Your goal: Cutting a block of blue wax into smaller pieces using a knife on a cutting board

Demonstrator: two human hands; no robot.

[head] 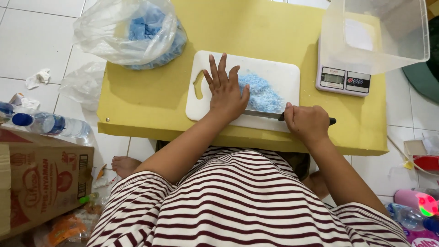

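Right hand grips knife (blue crumbs on white board).

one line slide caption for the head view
Right hand grips knife, left hand pressing its blade over blue shavings on white board.

L hand lies flat, palm down, fingers straight and spread, pointing away from body; forearm runs back diagonally toward lower left. R hand is closed in a fist, knuckles up, wrist straight, forearm angling back to lower right. Hands sit near each other, not touching.
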